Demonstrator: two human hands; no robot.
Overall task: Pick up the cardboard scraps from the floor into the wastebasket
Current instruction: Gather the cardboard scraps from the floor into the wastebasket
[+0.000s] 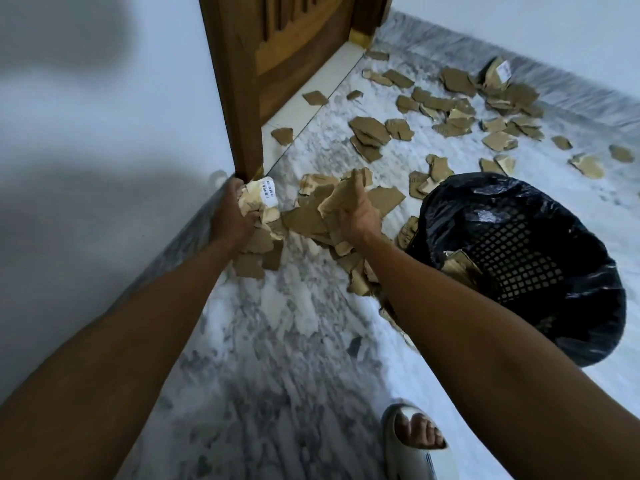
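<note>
Brown cardboard scraps [460, 109] lie scattered over the white marbled floor, thickest at the far right and in a pile between my hands. My left hand [230, 216] grips a bunch of scraps [259, 209], one with a white barcode label, near the door frame's foot. My right hand [356, 216] holds a larger torn piece [341, 197] lifted above the pile. The black mesh wastebasket [530, 258], lined with a black plastic bag, stands at the right of my right forearm, with a few scraps [459, 268] inside it.
A wooden door [287, 46] and its frame stand at the top centre, with a white wall on the left and another wall at the far right. My foot in a white slipper [415, 441] is at the bottom edge.
</note>
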